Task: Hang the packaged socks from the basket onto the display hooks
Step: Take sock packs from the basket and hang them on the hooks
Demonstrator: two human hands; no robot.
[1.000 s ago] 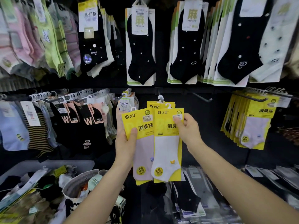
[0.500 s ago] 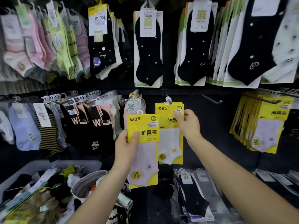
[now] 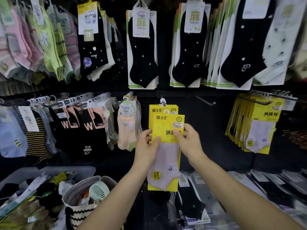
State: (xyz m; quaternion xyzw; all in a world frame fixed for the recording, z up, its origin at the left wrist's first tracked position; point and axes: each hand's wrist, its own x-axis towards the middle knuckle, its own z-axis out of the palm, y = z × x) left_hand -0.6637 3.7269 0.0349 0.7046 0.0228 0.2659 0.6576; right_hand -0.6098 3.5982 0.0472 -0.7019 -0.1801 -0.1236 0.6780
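A yellow sock pack (image 3: 166, 153) with a pale lilac sock is held upright in front of the display wall. My left hand (image 3: 147, 147) pinches its left edge with thumb on the front. My right hand (image 3: 188, 141) grips its right edge near the yellow header. Right behind it another yellow pack (image 3: 159, 109) hangs from a display hook (image 3: 163, 101); the held pack's own white hook sits just below that hook. The grey basket (image 3: 49, 170) with loose sock packs stands at the lower left.
Black socks on white cards hang above (image 3: 142, 52). A peach sock pack (image 3: 126, 128) hangs left, a bare hook (image 3: 205, 100) and a row of yellow packs (image 3: 259, 127) right. A patterned bag with a small fan (image 3: 98, 191) sits by the basket. Flat packs (image 3: 191, 201) lie below.
The white-sock pack now hangs on the hook, released by my right hand. My left hand brought the lilac pack right and up in front of it, and my right hand took its right edge.
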